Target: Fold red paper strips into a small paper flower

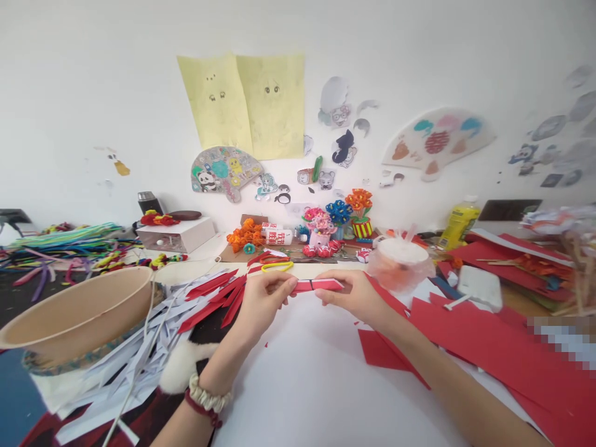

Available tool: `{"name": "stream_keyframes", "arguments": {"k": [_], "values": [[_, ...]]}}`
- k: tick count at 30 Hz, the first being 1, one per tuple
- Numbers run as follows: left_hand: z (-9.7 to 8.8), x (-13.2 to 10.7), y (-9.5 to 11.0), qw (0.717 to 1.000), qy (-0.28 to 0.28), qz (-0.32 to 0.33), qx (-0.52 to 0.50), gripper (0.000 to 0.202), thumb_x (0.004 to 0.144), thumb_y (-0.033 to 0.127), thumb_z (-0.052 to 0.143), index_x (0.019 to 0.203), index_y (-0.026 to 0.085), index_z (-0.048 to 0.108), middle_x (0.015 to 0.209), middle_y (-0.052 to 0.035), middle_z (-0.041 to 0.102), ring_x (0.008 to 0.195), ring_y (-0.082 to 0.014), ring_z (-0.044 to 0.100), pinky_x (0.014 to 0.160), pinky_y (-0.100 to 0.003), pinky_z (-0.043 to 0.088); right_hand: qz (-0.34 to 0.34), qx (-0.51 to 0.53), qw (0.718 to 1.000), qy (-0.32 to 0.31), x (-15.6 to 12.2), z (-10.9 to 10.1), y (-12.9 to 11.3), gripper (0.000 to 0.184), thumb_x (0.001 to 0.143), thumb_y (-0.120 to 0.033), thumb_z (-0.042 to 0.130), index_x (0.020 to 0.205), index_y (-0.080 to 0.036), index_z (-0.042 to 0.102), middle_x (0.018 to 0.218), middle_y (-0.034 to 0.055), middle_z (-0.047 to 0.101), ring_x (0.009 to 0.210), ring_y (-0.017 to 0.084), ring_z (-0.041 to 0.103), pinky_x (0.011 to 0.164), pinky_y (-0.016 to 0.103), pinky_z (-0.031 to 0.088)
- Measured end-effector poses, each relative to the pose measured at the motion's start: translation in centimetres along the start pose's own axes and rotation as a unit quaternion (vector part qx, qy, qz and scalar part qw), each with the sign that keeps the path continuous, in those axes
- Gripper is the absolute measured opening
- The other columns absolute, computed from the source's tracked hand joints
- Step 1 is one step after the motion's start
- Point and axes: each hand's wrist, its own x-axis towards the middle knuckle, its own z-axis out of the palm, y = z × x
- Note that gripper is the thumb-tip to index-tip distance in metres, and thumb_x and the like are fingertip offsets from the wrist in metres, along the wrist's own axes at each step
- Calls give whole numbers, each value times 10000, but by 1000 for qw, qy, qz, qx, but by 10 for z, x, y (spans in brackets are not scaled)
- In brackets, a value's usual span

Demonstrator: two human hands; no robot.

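Both my hands hold a narrow red paper strip (317,285) level above a white sheet (316,372) on the table. My left hand (263,299) pinches the strip's left end, fingers closed. My right hand (354,296) pinches its right part, fingers closed too. A cream scrunchie and a red band sit on my left wrist. Just left of my left hand lies a heap of red and white paper strips (209,298).
A tan bowl (77,313) stands at the left. Red paper sheets (475,341) cover the right side. Behind the hands are yellow-handled scissors (277,266), a glue bottle (279,236), paper flowers (342,217) and a plastic-wrapped white roll (401,257). Pipe cleaners (65,245) lie far left.
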Motion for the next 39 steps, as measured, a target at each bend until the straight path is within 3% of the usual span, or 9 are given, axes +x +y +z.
{"name": "stream_keyframes", "arguments": {"k": [9,15,18,22,28,32,35,37,39], "values": [[10,-6,1,983,109,71,129,211,838,365,585,910,182,661,834,-38,696,680,-151,621,618,-250,482,154,198,966,-62,-3,5,-4,334,767,-443,685,689,-119,669,635,30,630,557,114,576,566,251,459],[4,-2,0,994,35,80,70,327,809,407,637,1031,167,637,808,-41,687,670,-141,604,616,-238,471,223,299,921,-110,-5,3,-2,306,806,-428,665,819,-122,663,558,-26,536,439,50,431,434,192,315],[0,1,-4,996,34,60,52,298,778,420,671,888,146,629,740,-31,660,602,-117,558,549,-216,425,183,261,942,-106,-5,4,-5,377,843,-488,601,891,-118,654,597,-3,571,486,82,494,469,213,375],[-2,2,-5,998,34,30,47,304,764,440,680,760,149,593,563,39,522,499,-76,429,461,-188,314,104,130,983,-78,-5,4,-10,384,837,-512,592,788,-133,635,666,23,628,539,112,569,540,245,446],[-1,2,-6,999,32,-9,4,344,709,463,718,769,143,605,539,41,517,489,-89,449,462,-204,353,71,45,993,-83,-4,3,-11,338,815,-481,607,813,-149,670,692,22,656,553,128,608,538,247,461],[1,0,-5,996,51,0,66,350,766,499,650,803,154,609,554,29,546,499,-113,488,469,-223,369,60,-2,997,-53,-6,6,-13,317,828,-446,580,697,-166,648,575,-5,616,513,134,599,514,246,454],[5,-6,-2,962,139,81,222,318,815,446,623,970,169,602,752,-23,654,630,-153,568,584,-264,426,56,-24,998,-21,-7,10,-12,345,854,-425,541,620,-178,603,501,-12,583,489,141,589,502,247,445],[10,-10,0,897,212,171,349,249,845,377,606,994,177,595,909,-64,678,780,-194,596,707,-310,431,53,-22,998,9,-7,15,-10,330,846,-408,551,609,-182,594,509,-10,579,482,142,581,501,250,445],[15,-14,1,840,217,237,436,151,880,326,564,870,180,602,876,-60,681,816,-211,595,740,-326,405,45,-19,998,37,-7,19,-9,317,844,-388,554,604,-184,585,527,-8,578,480,141,576,503,252,446]]}}
